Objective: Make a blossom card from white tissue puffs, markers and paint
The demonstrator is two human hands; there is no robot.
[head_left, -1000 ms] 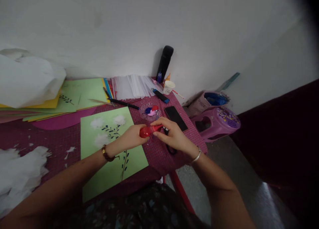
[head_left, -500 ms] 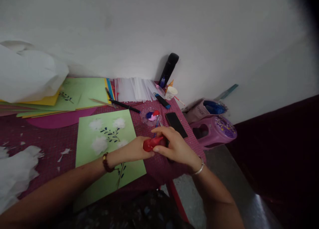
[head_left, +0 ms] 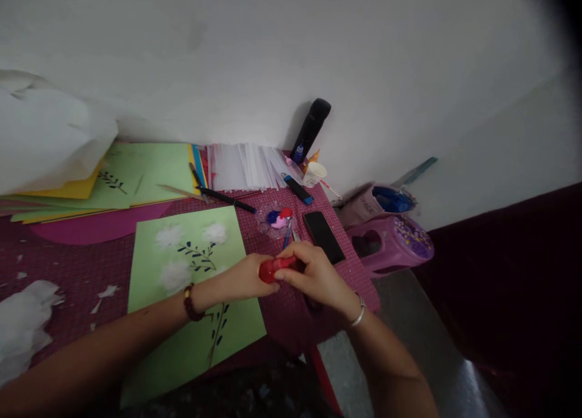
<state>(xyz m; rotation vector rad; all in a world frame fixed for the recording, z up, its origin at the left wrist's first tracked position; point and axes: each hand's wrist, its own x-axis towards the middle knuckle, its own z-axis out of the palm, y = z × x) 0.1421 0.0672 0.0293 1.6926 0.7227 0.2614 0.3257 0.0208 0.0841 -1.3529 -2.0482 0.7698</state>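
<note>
My left hand (head_left: 248, 276) is wrapped round the body of a small red paint bottle (head_left: 268, 269). On the bottle's pointed tip, the fingers of my right hand (head_left: 313, 272) are closed. Both hands are above the table's front edge, just right of a green sheet (head_left: 150, 284) that bears white fluffy tufts (head_left: 176, 275) and painted dark leaves on stems. Beyond my hands lies a clear palette (head_left: 274, 219) with blue, pink and red paint, and a thin blue brush (head_left: 288, 232) rests against it.
A phone (head_left: 324, 236), a blue-black cutter (head_left: 297, 189), a paper cup (head_left: 314, 174) and a black bottle (head_left: 311, 128) are at the right. White strips (head_left: 240, 166) and coloured sheets (head_left: 157, 163) lie along the wall. Crumpled white paper (head_left: 27, 321) is at the left; a pink stool (head_left: 391, 242) stands right.
My right hand has closed its raised fingers round the red bottle's tip. The view has shifted slightly, so the table's things appear a little lower.
</note>
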